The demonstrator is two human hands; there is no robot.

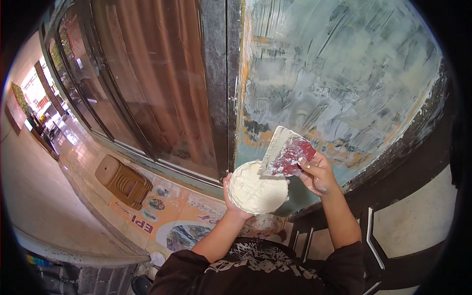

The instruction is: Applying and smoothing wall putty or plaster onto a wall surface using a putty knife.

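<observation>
A round container of creamy white putty (pixel 259 189) rests in my left hand (pixel 231 196), whose fingers wrap its left side from below. My right hand (pixel 318 173) grips a flat red putty scraper (pixel 290 152), thumb on top, its blade smeared with white. The scraper's lower corner is over the putty's upper right edge; whether it touches cannot be made out. Beyond both hands stands a wall panel (pixel 339 64) coated in streaky whitish-green putty, with orange patches along its lower part and left edge. White smears mark my right fingers and palm.
Left of the panel is a dark frame (pixel 216 78) and a glass window with a brown curtain (pixel 152 73). Stacked brown plastic stools (pixel 123 179) stand on the floor at left. A printed sheet (pixel 172 221) covers the floor. A dark lattice with pale panels (pixel 393 236) lies at right.
</observation>
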